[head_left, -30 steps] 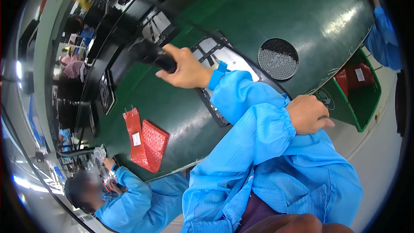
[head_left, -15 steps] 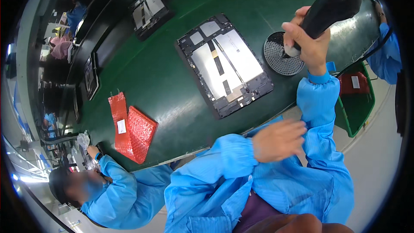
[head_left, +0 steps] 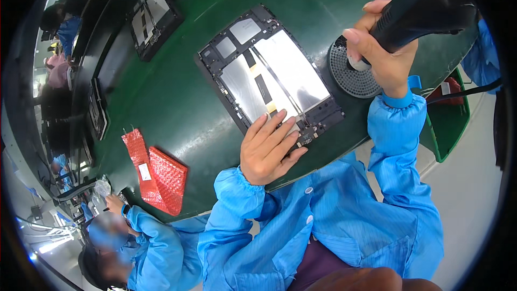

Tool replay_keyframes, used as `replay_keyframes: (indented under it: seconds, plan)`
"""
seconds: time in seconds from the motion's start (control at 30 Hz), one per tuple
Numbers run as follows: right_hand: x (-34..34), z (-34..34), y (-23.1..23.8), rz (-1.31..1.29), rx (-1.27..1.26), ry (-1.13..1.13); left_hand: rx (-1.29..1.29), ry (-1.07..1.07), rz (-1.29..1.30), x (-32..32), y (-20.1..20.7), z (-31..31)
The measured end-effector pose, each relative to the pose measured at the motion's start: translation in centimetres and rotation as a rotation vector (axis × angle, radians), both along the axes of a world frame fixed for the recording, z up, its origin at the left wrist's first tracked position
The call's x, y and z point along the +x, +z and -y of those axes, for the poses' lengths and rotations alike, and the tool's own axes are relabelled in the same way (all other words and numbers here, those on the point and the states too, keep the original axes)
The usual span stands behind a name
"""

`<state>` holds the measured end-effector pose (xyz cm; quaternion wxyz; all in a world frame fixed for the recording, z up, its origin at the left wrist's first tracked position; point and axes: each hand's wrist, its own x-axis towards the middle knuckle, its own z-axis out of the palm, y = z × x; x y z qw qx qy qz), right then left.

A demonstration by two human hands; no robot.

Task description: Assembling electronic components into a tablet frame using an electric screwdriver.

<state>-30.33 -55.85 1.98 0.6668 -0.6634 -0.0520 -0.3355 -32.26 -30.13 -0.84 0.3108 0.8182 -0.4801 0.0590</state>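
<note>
On the counter [head_left: 188, 118], the opened tablet [head_left: 293, 67] seems stiff, fragile, best edge-held; left hand [head_left: 264, 153] spread on it, right hand [head_left: 392, 60] gripping black tool [head_left: 414, 19].

The tool [head_left: 417, 19] is black, the device [head_left: 272, 78] silver and black.

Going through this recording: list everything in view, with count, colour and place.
long flat worktable: 1, green, centre
open flat metal-plated device: 1, black and silver, mid-table
smaller-looking open device: 1, black and silver, upper left
edge-on flat device: 1, dark, far left
bubble-wrap packaging: apparently 2 overlapping pieces, red, table's left
round gridded dish: 1, grey, table's right
chunky handheld tool: 1, black, upper right
cable: 1, black, right
open rectangular bin: 1, green, right
co-worker: 1, blue coat, lower left
left hand: 1, bare, on the mid-table device
right hand: 1, bare, gripping the tool
</note>
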Motion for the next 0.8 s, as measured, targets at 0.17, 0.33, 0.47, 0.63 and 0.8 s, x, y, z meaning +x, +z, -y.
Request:
replay_keyframes:
  seconds: [0.17,0.33,0.47,0.63,0.8]
  plan:
    - [-0.1,0.0,0.1,-0.029,-0.096,0.004,-0.009,-0.004,-0.026,0.2,-0.1,-0.1]
    - [0.0,-0.1,-0.3,-0.009,-0.028,0.024,-0.007,-0.016,-0.01,0.2,-0.1,0.0]
    - [-0.2,0.3,-0.4,0.033,-0.059,0.044,-0.022,-0.017,-0.017,0.0,-0.2,0.3]
    - [0.5,-1.2,-0.1,-0.098,0.042,0.012,-0.027,0.01,-0.011,0.1,-0.6,-0.6]
    - [-0.5,-0.4,2.1,0.042,-0.088,-0.038,-0.149,-0.041,0.012,0.3,-0.7,0.4]
